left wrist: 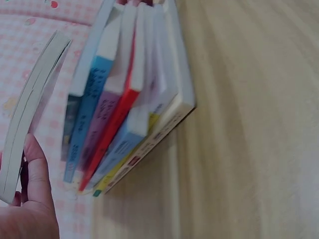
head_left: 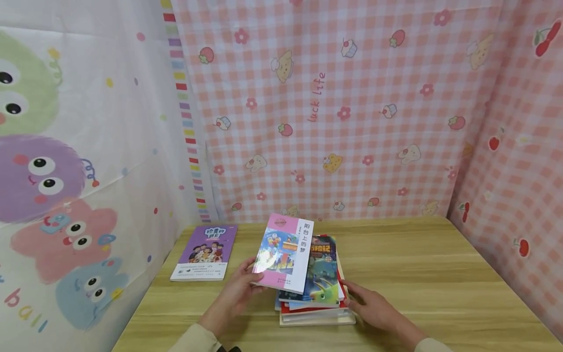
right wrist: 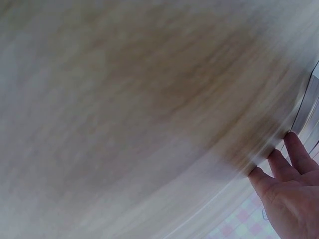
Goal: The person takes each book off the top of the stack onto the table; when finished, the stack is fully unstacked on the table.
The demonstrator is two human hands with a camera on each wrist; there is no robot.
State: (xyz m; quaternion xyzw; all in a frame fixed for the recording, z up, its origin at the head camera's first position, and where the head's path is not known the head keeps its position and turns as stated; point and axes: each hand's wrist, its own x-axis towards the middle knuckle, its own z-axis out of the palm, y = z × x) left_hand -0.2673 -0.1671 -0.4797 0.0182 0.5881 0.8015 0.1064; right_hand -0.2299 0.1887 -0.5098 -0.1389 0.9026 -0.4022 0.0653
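Observation:
My left hand (head_left: 239,288) grips a pink and white book (head_left: 286,254) by its lower left corner, thumb on the cover. In the left wrist view this book (left wrist: 32,109) is lifted clear of the stack. Below it in the head view is a stack of several books, topped by a dark book with a green creature on its cover (head_left: 323,278). Their coloured spines (left wrist: 112,114) show in the left wrist view. At the stack's right side my right hand (head_left: 374,305) touches the book edges with extended fingers (right wrist: 281,167).
A purple and white book (head_left: 204,254) lies flat on the wooden table (head_left: 409,264), left of the stack. Pink checked cloth (head_left: 365,137) hangs behind and at the right. White cloth with cartoon figures (head_left: 123,122) hangs at the left.

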